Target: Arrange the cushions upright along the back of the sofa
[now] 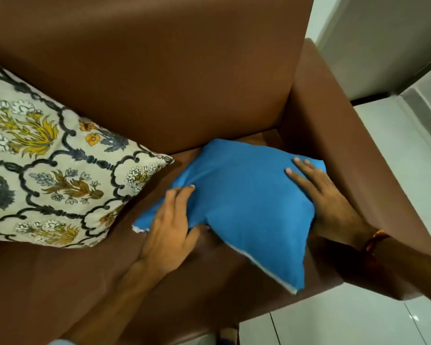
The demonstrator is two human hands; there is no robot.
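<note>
Cushions observed on brown sofa [174,78], two in number; blue cushion [244,202] lies on the seat toward the right end, near the corner where the backrest meets the right armrest [339,155]; it is tilted rather than upright, its far edge close to the foot of the backrest and its near corner reaching toward the seat's front edge; a pale seam shows along that lower edge. My left hand [167,227] is closed on the cushion's left side, fingers curled over bunched fabric, thumb tucked under. My right hand [324,202] presses against the cushion's right side, fingers spread flat on top, palm at its edge, wedged between cushion and armrest; a red and orange thread band [373,241] sits on that wrist. Patterned floral cushion [47,165] rests at the left, leaning back against the backrest, its right corner just beside the blue cushion; contact between them I cannot confirm. Pale tiled floor [413,170] visible beyond the armrest.
</note>
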